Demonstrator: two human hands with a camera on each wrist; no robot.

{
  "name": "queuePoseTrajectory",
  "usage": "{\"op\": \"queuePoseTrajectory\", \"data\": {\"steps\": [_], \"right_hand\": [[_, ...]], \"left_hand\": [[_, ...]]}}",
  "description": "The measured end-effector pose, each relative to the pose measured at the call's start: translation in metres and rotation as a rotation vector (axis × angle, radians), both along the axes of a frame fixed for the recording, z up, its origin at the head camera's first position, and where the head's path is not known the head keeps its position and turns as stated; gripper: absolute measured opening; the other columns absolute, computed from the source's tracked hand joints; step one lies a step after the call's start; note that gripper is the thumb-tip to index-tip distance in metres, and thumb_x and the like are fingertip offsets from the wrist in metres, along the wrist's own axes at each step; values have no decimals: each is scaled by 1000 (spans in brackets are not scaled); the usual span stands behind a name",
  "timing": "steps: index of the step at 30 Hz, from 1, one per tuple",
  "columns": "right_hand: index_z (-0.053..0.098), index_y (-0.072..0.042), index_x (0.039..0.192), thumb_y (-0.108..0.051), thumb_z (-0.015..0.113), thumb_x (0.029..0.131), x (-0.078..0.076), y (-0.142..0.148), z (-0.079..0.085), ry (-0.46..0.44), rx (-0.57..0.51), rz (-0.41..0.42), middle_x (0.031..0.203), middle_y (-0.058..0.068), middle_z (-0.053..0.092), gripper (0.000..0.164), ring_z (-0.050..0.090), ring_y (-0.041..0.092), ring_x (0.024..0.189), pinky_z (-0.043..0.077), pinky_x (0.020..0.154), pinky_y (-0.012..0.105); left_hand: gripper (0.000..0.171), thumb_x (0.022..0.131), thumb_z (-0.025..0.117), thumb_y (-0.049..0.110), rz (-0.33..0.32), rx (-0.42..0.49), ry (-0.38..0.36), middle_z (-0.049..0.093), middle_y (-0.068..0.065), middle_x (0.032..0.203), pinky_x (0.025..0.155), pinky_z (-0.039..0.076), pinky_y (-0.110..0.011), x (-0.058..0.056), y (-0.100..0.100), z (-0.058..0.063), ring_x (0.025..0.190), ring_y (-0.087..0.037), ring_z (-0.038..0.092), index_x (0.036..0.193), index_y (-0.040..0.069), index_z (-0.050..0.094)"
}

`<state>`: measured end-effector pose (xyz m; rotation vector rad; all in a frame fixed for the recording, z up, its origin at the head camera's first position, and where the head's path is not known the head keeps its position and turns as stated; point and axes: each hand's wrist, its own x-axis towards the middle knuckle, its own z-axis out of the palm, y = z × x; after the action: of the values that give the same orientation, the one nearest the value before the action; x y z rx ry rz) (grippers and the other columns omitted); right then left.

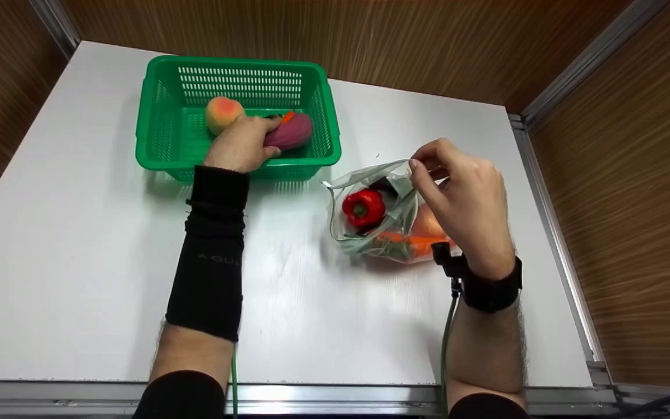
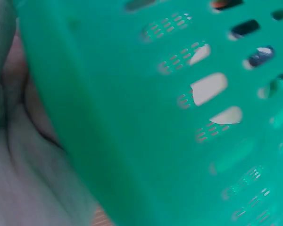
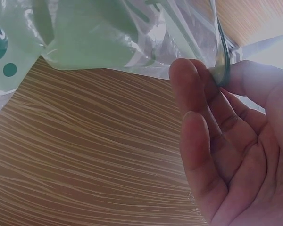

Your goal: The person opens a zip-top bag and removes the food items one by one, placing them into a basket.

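My left hand [image 1: 242, 139] reaches over the near rim of a green basket [image 1: 157, 160] and grips a rounded purple vegetable [image 1: 293, 132] between thumb and fingers. Touching that hand's far side is a peach [image 1: 221, 112]. A bit of something orange [image 1: 288, 116] shows by the fingertips. In the left wrist view the basket wall [image 2: 122, 141] hides what is held, and only the palm [image 2: 33, 169] appears. With thumb and fingertips my right hand [image 1: 466, 186] pinches the rim of a clear plastic bag [image 1: 370, 171], whose mouth gapes toward the left. Inside lies a red bell pepper [image 1: 364, 208].
The bag also contains a carrot [image 1: 416, 240], a round orange-red fruit [image 1: 428, 222] and something dark, seen through the plastic. Bag and basket stand on a white table [image 1: 312, 326]. Wood-grain panels [image 1: 631, 174] enclose its back and sides. Green cables [image 1: 448, 343] trail from the wrists.
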<state>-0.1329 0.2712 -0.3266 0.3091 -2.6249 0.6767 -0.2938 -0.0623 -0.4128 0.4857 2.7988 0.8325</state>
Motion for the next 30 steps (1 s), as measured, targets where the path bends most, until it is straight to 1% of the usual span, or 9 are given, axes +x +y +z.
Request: {"op": "queuePoseTrajectory", "data": {"steps": [3, 6, 8, 11, 15, 20, 25, 28, 30], "right_hand": [[83, -6, 116, -17, 77, 113, 0, 0, 0, -3, 0, 0, 103, 7, 90, 13, 89, 26, 95, 46, 77, -1], [83, -6, 116, -17, 77, 112, 0, 0, 0, -5, 0, 0, 103, 7, 90, 13, 89, 26, 95, 46, 77, -2], [83, -6, 115, -17, 77, 112, -1, 0, 0, -4, -1, 0, 102, 7, 90, 13, 89, 25, 94, 46, 77, -2], [82, -6, 115, -17, 77, 113, -1, 0, 0, -2, -2, 2, 102, 7, 90, 13, 89, 25, 94, 46, 77, -2], [82, -6, 115, -17, 77, 113, -1, 0, 0, -1, -1, 2, 102, 7, 90, 13, 89, 25, 94, 46, 77, -2], [82, -5, 115, -17, 77, 113, -1, 0, 0, -2, -1, 4, 102, 8, 90, 13, 90, 27, 94, 45, 76, -2], [82, -5, 115, -17, 77, 113, -1, 0, 1, 0, -3, 4, 102, 8, 90, 13, 90, 27, 93, 46, 76, -2], [82, -6, 115, -17, 77, 112, 0, 0, 1, 0, -5, -2, 101, 8, 90, 12, 89, 27, 93, 46, 76, -2], [82, -6, 116, -17, 77, 112, 0, 1, 1, 0, -7, -3, 102, 8, 90, 12, 89, 27, 93, 46, 76, -1]], "left_hand": [[61, 115, 76, 21, 39, -4, -37, 75, -21, 151, 112, 57, -52, 0, -2, -1, 127, -35, 67, 172, 10, 59], [57, 116, 75, 25, 59, -20, -46, 76, -18, 138, 96, 52, -48, 0, -3, -2, 113, -32, 62, 170, 10, 62], [56, 116, 75, 26, 64, -34, -38, 77, -18, 137, 92, 51, -47, 2, -3, 0, 110, -32, 63, 169, 11, 63], [55, 118, 72, 28, 44, -35, -15, 78, -18, 146, 94, 54, -48, 6, -2, 9, 113, -33, 65, 170, 13, 63], [50, 120, 70, 30, -66, 45, 65, 77, -16, 157, 106, 63, -49, 18, 2, 29, 119, -33, 74, 167, 17, 67], [37, 118, 73, 25, -251, 168, 227, 85, -11, 145, 114, 68, -46, 46, 16, 57, 124, -25, 83, 153, 14, 79], [30, 117, 76, 24, -365, 141, 362, 88, -3, 137, 115, 67, -43, 75, 32, 75, 126, -22, 84, 144, 15, 85], [28, 116, 76, 26, -432, 106, 361, 89, -1, 133, 110, 68, -40, 88, 46, 83, 120, -20, 84, 141, 16, 86], [24, 117, 75, 24, -487, 102, 334, 90, -2, 124, 103, 69, -39, 94, 55, 85, 109, -20, 83, 135, 15, 87]]}}
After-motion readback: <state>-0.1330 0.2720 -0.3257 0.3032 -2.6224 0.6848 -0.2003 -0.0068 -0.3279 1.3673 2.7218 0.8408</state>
